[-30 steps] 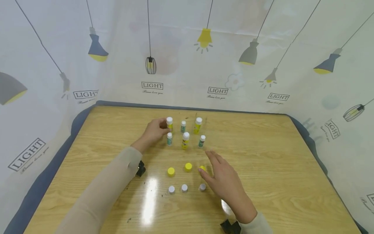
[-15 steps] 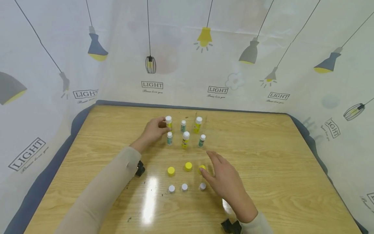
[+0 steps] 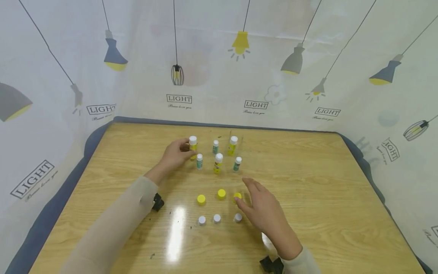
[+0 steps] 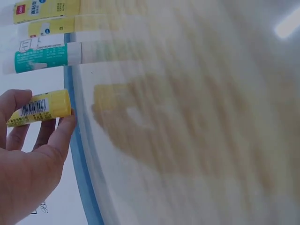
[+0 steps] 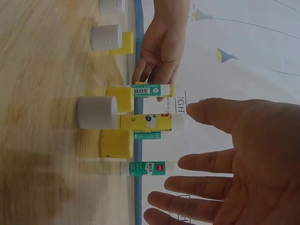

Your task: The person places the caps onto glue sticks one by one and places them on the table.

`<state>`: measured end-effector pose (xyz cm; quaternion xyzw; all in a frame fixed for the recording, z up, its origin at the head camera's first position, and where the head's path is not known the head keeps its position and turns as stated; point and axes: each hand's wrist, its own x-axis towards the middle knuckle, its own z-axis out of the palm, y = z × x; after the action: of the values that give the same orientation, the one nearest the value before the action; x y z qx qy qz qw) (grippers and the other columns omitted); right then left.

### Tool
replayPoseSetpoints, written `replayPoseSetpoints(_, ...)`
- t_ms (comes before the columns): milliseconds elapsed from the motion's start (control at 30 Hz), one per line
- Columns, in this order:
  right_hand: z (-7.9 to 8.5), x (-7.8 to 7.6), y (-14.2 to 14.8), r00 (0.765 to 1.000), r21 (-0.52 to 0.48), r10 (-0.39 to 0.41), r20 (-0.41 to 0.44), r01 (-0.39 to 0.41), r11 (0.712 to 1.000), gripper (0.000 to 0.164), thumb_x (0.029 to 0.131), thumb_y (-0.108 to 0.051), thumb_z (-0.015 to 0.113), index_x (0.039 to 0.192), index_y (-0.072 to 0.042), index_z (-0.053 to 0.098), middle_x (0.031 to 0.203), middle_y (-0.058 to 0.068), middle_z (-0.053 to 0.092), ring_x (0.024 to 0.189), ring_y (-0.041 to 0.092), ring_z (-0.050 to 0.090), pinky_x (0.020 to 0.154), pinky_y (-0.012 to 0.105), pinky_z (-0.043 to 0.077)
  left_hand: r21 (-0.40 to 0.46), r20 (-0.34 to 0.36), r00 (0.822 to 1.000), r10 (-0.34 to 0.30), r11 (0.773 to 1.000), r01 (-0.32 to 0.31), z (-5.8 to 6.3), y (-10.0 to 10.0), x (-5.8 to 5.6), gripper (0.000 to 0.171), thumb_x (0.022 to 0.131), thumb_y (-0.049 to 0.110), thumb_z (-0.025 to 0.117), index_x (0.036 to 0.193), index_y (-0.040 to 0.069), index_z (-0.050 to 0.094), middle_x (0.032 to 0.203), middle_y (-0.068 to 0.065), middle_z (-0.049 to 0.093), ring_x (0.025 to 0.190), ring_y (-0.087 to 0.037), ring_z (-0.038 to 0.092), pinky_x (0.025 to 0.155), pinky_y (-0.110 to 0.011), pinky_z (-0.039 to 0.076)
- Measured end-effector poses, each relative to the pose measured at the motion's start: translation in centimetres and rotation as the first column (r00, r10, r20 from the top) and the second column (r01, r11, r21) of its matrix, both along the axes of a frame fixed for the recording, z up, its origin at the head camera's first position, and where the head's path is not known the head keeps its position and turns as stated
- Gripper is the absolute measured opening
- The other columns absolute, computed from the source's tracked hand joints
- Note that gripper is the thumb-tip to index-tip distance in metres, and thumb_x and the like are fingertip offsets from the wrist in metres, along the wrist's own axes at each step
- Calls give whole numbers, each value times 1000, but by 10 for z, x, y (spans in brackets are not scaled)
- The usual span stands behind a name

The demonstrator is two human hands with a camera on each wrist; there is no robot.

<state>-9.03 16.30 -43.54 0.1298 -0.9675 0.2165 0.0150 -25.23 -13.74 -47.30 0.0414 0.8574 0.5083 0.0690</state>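
Observation:
My left hand (image 3: 175,154) holds a yellow glue stick (image 3: 193,144) with a white cap, upright at the back left of the group. In the left wrist view, thumb and fingers pinch this yellow glue stick (image 4: 42,108) along its barcode side. To its right stand several others: a small green one (image 3: 215,147), a yellow one (image 3: 232,146), and a front row of green (image 3: 199,162), yellow (image 3: 218,164) and green (image 3: 237,164). My right hand (image 3: 263,207) hovers with spread fingers beside a yellow cap-like cylinder (image 3: 237,196); nothing is in it in the right wrist view.
Nearer me on the wooden table (image 3: 325,198) are two more short yellow cylinders (image 3: 201,199) and a row of three small white ones (image 3: 217,218). A curtain printed with lamps (image 3: 219,57) surrounds the table's back and sides. Both wrists carry black devices (image 3: 272,264).
My left hand has shifted slightly left with the yellow glue stick, widening its distance from the small green one. My right hand has stayed nearly still.

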Motion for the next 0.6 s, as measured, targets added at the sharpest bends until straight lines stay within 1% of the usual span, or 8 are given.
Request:
replayPoseSetpoints(167,-2,-2,0,1000,16,29,-4,-29,999,65,93,-36,75,146,-6,51,146,16,55,129,38,57,104,56,51,23,-15,999,31,999,-30,6,-5,11,43,95,18,72,135,11,60,131,-13,65,121,-31,60,107,-50,49)
replayPoseSetpoints(300,-3,-6,-1,999,29,45,-12,-44,999,65,92,-33,77,145,-5,52,144,17,57,125,38,60,101,54,54,61,-25,999,34,998,-32,11,-8,19,42,95,14,72,135,10,60,130,-14,65,119,-31,61,106,-49,51)
replayPoseSetpoints(500,-6,-10,-2,999,39,32,33,-34,999,65,91,-32,77,145,-6,53,142,18,58,123,38,61,100,54,54,92,-28,999,38,995,-35,18,-8,33,44,94,15,74,136,10,61,125,-13,68,114,-29,64,99,-45,55)
replayPoseSetpoints(600,-8,-11,-4,999,35,33,43,-35,999,63,90,-30,79,143,-5,55,138,18,60,120,37,63,98,52,55,112,-32,999,38,993,-34,23,-8,42,46,93,17,75,136,11,62,124,-12,69,113,-29,65,97,-45,56)
